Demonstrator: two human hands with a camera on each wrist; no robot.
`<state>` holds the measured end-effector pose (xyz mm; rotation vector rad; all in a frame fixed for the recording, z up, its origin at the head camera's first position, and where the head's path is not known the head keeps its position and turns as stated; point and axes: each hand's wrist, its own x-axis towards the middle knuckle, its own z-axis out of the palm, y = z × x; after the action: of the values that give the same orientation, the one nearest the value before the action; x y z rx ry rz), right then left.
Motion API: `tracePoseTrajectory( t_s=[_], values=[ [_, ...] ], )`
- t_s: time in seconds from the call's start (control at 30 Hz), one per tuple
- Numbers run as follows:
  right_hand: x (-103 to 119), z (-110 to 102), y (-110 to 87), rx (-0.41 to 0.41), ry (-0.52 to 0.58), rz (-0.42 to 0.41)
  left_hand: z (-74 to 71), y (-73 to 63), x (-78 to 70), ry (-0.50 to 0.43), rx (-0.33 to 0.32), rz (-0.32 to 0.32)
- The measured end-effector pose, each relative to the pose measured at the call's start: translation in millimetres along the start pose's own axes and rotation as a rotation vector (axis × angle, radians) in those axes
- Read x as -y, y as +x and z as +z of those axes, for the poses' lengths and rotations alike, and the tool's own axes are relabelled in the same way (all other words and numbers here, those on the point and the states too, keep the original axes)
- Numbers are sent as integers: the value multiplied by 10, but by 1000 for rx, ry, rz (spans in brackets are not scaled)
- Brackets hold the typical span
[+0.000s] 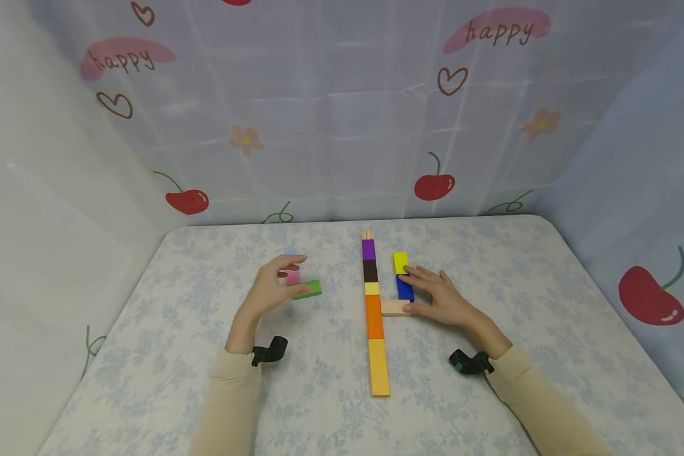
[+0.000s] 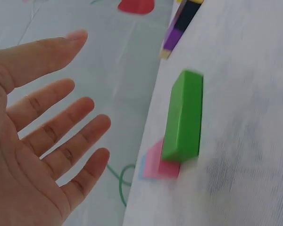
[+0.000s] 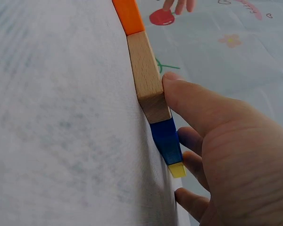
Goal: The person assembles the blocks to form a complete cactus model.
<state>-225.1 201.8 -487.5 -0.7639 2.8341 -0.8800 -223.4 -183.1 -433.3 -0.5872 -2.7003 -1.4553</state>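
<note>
In the head view my left hand point(image 1: 266, 290) hovers over a green block point(image 1: 313, 288), a pink block point(image 1: 293, 277) and a mostly hidden light blue block point(image 1: 291, 252). Its fingers are spread and hold nothing, apart from the blocks in the left wrist view. My right hand point(image 1: 444, 299) lies loosely over a plain wooden block point(image 1: 394, 308) and a blue block point(image 1: 402, 289). The right thumb point(image 3: 188, 96) is right at the wooden block's edge, while the fingers lie along the blue block. A yellow block point(image 1: 399, 262) continues beyond the blue one.
Between the hands runs a straight row of blocks: ochre point(image 1: 379, 370), orange point(image 1: 374, 316), pale yellow point(image 1: 372, 288), black point(image 1: 370, 271) and purple point(image 1: 368, 249), with pale wooden pieces point(image 1: 367, 234) at the far end. The wooden block abuts the row. A patterned cloth covers the table point(image 1: 319, 392); curtains surround it.
</note>
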Motion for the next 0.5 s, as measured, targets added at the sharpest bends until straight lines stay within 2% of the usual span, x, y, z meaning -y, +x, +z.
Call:
tracePoseTrajectory(
  t_s=[0.2, 0.5],
  values=[
    [6, 3, -6, -10, 2, -4, -178, -89, 176, -78, -43, -100],
    [10, 3, -4, -11, -2, 0, -152, -112, 379, -154, -9, -160]
  ],
)
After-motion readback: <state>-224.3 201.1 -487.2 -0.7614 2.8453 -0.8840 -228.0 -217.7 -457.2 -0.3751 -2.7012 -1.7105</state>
